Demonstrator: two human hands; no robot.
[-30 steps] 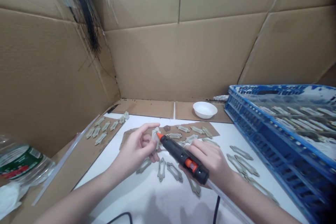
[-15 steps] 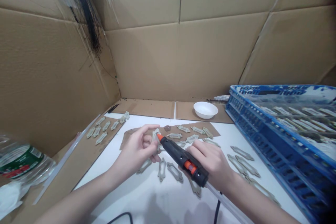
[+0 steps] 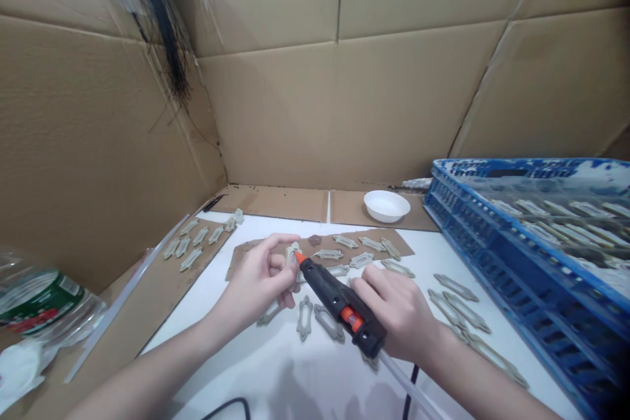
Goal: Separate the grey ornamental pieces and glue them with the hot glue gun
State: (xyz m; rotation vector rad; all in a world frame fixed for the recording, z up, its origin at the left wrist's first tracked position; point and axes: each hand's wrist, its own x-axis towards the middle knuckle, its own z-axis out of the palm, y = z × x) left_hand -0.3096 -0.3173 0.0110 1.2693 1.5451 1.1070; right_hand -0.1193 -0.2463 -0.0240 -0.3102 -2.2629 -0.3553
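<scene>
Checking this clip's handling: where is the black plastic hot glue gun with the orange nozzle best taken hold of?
Take the rear of the body, from the right and above, as the right hand does. The black glue gun slants across the work, its orange nozzle at the pale piece in the left hand, so the thick rear end is the part clear of the tip.

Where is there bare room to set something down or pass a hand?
Bare white board lies below the pale cutout pieces, between the left forearm and right forearm. Bare cardboard sits left of the white bowl. It's crowded on the brown card strip, around the left hand and right hand.
</scene>
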